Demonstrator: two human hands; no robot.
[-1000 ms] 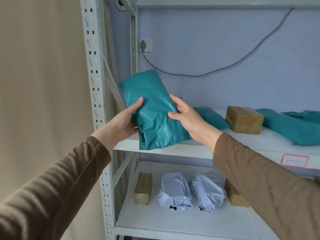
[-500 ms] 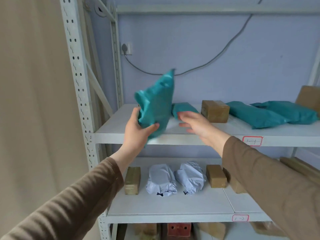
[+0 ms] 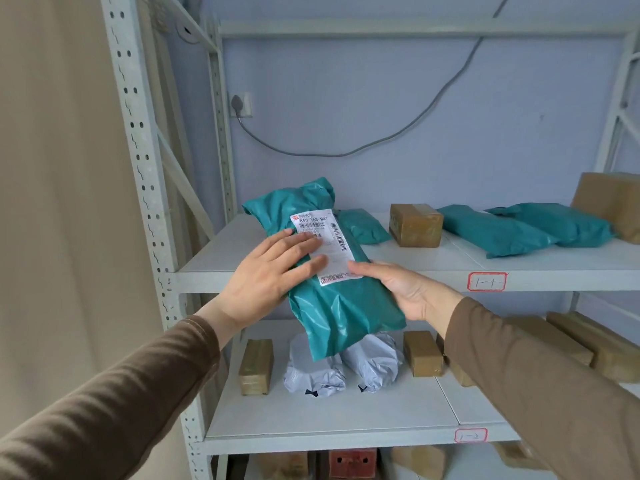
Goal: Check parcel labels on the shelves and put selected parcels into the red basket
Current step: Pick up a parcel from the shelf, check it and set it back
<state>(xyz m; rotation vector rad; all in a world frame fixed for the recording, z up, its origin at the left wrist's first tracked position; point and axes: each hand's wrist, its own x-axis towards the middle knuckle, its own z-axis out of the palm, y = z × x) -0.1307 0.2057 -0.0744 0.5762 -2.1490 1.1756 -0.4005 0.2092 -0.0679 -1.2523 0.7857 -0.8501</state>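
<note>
Your left hand (image 3: 273, 271) lies flat, fingers spread, on the face of the teal poly-mailer parcel (image 3: 332, 282), partly covering its white shipping label (image 3: 329, 244). Your right hand (image 3: 398, 289) cups the parcel's right edge from beneath, holding it tilted before the upper shelf (image 3: 415, 271), label facing you.

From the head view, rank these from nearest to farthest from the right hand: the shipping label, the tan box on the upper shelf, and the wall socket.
From the right hand:
1. Shipping label, on the held teal parcel, just left of the fingertips.
2. Tan box, on the upper shelf, above the hand.
3. Wall socket, high on the back wall, far upper left.
</note>
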